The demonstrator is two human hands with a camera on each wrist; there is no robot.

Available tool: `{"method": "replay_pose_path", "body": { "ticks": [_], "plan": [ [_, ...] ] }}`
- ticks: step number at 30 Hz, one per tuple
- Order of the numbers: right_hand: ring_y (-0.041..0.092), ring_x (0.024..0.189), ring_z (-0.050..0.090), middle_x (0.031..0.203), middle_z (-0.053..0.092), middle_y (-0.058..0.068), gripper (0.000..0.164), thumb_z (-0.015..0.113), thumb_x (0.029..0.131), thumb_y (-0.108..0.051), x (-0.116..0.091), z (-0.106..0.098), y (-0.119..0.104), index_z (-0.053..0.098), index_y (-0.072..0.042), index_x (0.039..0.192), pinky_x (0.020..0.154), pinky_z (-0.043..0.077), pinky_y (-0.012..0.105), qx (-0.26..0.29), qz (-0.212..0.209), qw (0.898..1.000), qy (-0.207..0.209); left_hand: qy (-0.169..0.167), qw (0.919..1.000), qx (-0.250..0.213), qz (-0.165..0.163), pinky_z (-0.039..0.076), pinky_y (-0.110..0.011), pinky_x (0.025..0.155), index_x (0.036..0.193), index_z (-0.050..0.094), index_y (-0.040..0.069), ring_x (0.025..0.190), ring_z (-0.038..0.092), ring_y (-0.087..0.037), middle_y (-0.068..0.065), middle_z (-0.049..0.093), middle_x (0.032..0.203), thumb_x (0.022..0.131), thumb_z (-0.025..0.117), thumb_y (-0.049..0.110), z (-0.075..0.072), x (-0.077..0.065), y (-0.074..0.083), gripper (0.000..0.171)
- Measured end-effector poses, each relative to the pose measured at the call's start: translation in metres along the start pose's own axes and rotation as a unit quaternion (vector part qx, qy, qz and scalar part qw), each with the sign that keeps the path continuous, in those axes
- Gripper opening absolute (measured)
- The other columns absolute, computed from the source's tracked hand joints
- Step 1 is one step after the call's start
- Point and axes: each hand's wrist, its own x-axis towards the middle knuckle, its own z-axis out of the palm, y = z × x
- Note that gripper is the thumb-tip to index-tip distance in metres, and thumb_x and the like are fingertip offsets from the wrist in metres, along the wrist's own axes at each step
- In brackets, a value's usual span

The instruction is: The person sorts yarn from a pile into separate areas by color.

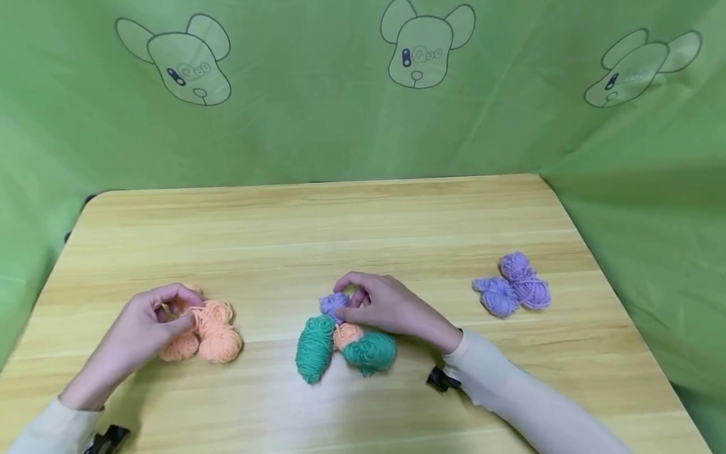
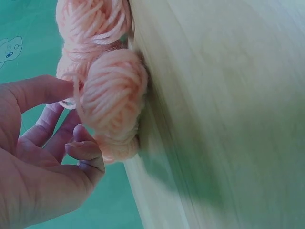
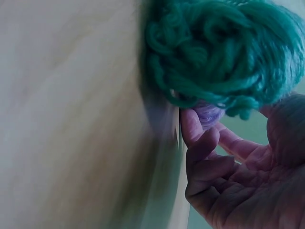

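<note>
On the left, several peach yarn balls (image 1: 220, 343) lie bunched together. My left hand (image 1: 150, 321) is at them, its index fingertip against a loose strand on one peach ball (image 2: 114, 90) and the thumb standing apart from it. Mid-table, a small purple yarn ball (image 1: 333, 305) sits behind two green skeins and a peach ball (image 1: 347, 335). Thumb and fingers of my right hand (image 1: 386, 304) pinch this purple ball from its right side. In the right wrist view, a green skein (image 3: 224, 52) hides most of the purple ball (image 3: 208, 114).
Purple yarn balls (image 1: 530, 291) lie grouped at the right of the wooden table (image 1: 340, 221). The oblong green skein (image 1: 315, 350) and the rounder green skein (image 1: 371, 353) lie in front of my right hand. A green curtain (image 1: 317, 126) hangs behind the table.
</note>
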Motion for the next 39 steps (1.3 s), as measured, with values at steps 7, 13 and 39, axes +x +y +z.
{"method": "replay_pose_path", "body": {
  "ticks": [7, 13, 39],
  "plan": [
    [0.016, 0.077, 0.060, 0.091, 0.066, -0.003, 0.035, 0.083, 0.098, -0.025, 0.004, 0.003, 0.000, 0.072, -0.018, 0.130, 0.071, 0.051, 0.035, 0.000, 0.005, 1.000, 0.015, -0.005, 0.9999, -0.011, -0.001, 0.048, -0.029, 0.055, 0.117, 0.078, 0.006, 0.066, 0.054, -0.017, -0.008, 0.065, 0.094, 0.094, 0.076, -0.006, 0.000, 0.000, 0.000, 0.026],
    [0.015, 0.073, 0.057, 0.087, 0.065, -0.002, 0.031, 0.083, 0.094, -0.019, 0.008, 0.007, -0.001, 0.074, -0.020, 0.123, 0.067, 0.049, 0.033, 0.003, 0.007, 0.999, 0.031, 0.000, 0.9999, -0.015, 0.002, 0.047, -0.030, 0.056, 0.120, 0.077, 0.008, 0.067, 0.053, -0.018, -0.007, 0.064, 0.092, 0.098, 0.076, 0.000, -0.001, -0.001, -0.002, 0.024],
    [0.019, 0.073, 0.059, 0.090, 0.069, 0.000, 0.028, 0.087, 0.089, -0.014, 0.009, 0.007, 0.004, 0.075, -0.018, 0.114, 0.065, 0.050, 0.034, 0.052, 0.039, 0.995, 0.070, 0.031, 0.9966, -0.033, 0.068, 0.045, -0.030, 0.058, 0.129, 0.073, 0.008, 0.071, 0.054, -0.019, -0.009, 0.060, 0.096, 0.102, 0.077, 0.007, 0.012, 0.001, 0.017, 0.027]
  ]
}}
